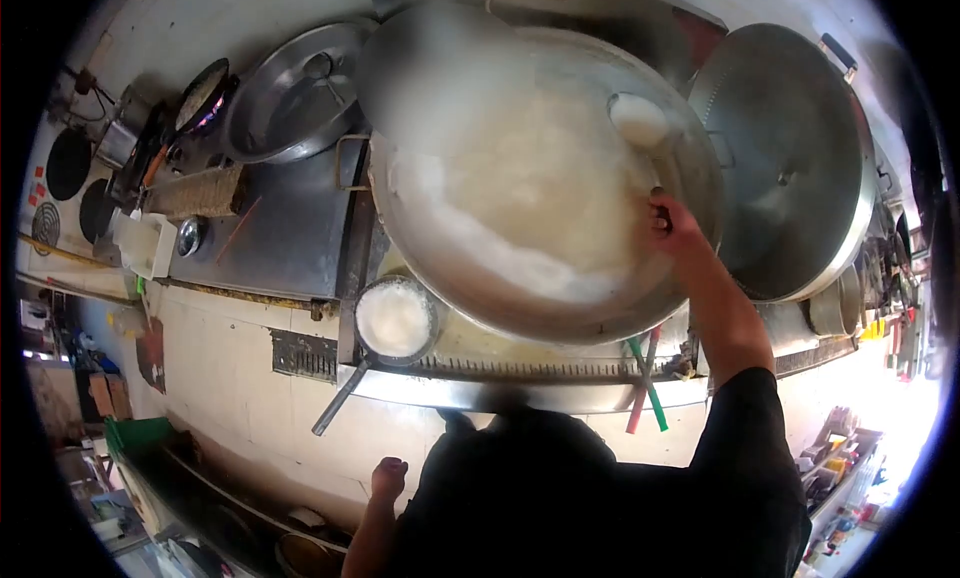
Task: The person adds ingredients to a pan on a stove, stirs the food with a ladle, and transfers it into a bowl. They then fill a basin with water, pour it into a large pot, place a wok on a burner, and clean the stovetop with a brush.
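My right hand [675,226] is closed round the handle of a ladle [638,120], whose round head lies in a large wide pot [450,278]. Cloudy pale liquid [540,178] fills the pot, with white foam [520,268] along its near side. Steam blurs the pot's far left. Down by my body, my left hand [390,476] hangs with its fingers curled in and nothing visible in them. Above and ahead of it, a long-handled pan [345,393] full of white foam [393,318] rests at the counter's front edge.
To the right leans a big round metal lid [785,168]. A wide metal basin [270,108] holding a ladle stands at the left, near a frying pan [203,93] over a flame. Red and green handles [648,388] stick out over the front edge.
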`<state>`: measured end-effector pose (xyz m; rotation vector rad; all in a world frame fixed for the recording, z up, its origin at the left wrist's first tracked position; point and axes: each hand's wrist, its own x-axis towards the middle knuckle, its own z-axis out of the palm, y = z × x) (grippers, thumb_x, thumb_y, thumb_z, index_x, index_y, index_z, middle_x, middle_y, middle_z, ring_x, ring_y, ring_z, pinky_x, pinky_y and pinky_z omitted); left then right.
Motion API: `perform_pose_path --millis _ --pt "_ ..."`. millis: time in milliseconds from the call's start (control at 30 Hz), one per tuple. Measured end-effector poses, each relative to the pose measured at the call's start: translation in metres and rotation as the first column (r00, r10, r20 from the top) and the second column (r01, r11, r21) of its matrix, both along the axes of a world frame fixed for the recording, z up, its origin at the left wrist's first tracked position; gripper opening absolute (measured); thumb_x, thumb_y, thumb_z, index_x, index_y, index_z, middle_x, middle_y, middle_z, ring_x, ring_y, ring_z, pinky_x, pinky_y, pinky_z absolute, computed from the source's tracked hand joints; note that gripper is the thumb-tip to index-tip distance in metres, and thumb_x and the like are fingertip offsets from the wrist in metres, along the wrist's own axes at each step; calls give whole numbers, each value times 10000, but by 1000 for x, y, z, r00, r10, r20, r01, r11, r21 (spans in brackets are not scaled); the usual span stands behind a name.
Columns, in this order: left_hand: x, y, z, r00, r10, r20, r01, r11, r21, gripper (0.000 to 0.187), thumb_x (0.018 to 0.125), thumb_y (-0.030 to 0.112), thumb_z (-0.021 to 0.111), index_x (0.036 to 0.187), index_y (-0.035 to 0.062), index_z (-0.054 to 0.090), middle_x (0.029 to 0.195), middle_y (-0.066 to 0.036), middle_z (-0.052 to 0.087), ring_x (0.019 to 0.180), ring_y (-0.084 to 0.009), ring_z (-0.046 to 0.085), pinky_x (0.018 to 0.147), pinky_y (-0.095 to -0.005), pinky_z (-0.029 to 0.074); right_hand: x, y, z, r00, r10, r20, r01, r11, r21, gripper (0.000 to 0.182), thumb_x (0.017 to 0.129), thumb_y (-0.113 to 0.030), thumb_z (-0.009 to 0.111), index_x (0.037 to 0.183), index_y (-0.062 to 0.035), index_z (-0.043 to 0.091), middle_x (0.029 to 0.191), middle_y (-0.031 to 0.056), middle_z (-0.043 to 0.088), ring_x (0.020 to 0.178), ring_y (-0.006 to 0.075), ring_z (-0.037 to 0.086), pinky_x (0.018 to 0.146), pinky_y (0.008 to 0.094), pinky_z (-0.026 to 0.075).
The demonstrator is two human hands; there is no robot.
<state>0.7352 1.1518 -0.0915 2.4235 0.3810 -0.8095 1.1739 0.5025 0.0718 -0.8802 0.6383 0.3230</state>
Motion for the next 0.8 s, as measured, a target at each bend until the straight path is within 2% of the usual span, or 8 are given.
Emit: perform_pose_path --millis 200,300,367,400,467,533,667,800 --pt "1 13 -22 944 -320 85 313 945 90 221 790 276 540 825 77 630 910 -132 616 885 -296 577 787 -390 471 -47 -29 54 1000 -22 -19 18 979 -201 72 786 -135 537 754 -86 494 563 7 445 394 88 383 313 229 283" --pt "1 21 -48 985 -16 172 50 979 -197 185 800 218 505 822 82 629 921 -133 615 904 -291 571 784 -394 471 -78 -76 62 993 54 -101 -86 936 -341 100 755 -97 535 838 -42 522 533 20 429 360 104 359 293 237 255" --pt "39 0 0 958 -252 136 256 967 -13 179 800 199 494 815 80 628 918 -135 615 907 -291 570 777 -394 474 -104 -124 48 926 371 -71 -317 660 -681 142 720 -70 531 853 -21 522 525 24 423 355 110 352 291 235 231" --pt "54 -9 22 882 -469 54 456 876 159 176 800 179 483 809 78 627 916 -137 616 911 -292 569 770 -393 476 -115 -128 51 923 378 -72 -323 658 -680 142 720 -70 531 853 -21 522 525 24 423 355 110 352 291 235 231" --pt "49 -2 4 941 -323 100 315 945 84 175 798 182 486 804 72 623 909 -136 617 905 -299 571 762 -391 479 -135 -129 66 888 425 -175 -429 631 -646 186 685 -64 541 864 -20 518 520 30 420 353 105 343 299 228 218" --pt "51 5 -9 801 -581 144 551 810 202 198 808 197 480 838 62 621 923 -147 611 905 -297 573 768 -391 476 -149 -130 65 847 470 -250 -513 596 -618 204 673 -58 548 870 -18 515 527 33 422 358 103 344 302 228 218" --pt "39 13 -42 926 -361 113 351 931 98 272 829 277 481 885 55 628 968 -154 599 909 -302 574 800 -381 466 -155 -80 103 716 506 -480 -697 559 -449 242 642 -36 568 876 -12 510 551 40 431 374 98 348 312 217 225" --pt "42 9 -28 840 -532 104 508 840 189 294 824 306 489 892 56 628 983 -151 597 914 -299 573 812 -378 461 -157 -60 104 680 532 -504 -732 471 -492 215 641 8 569 847 -17 511 562 38 424 392 84 340 328 208 222"
